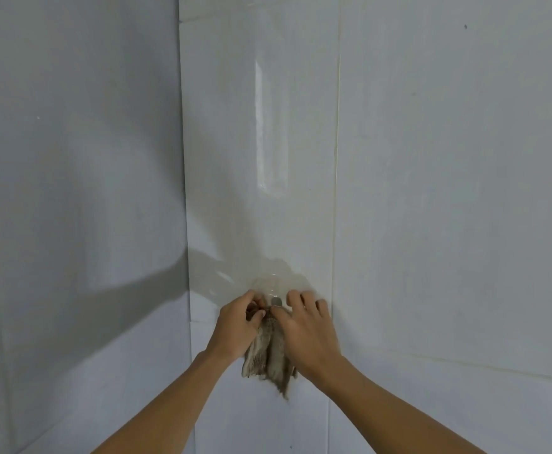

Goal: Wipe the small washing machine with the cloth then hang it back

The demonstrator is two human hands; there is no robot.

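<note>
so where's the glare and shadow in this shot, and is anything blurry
Head view: a bright vertical streak of glare runs down the glossy wall tile above the hook; a broad soft shadow falls across the wall to the left; the cloth between the left hand and right hand looks slightly motion-blurred; wall lines bow from the wide lens.

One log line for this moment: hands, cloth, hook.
left hand: pinching cloth top | right hand: on cloth top | cloth: hanging at wall hook | washing machine: out of view
</note>
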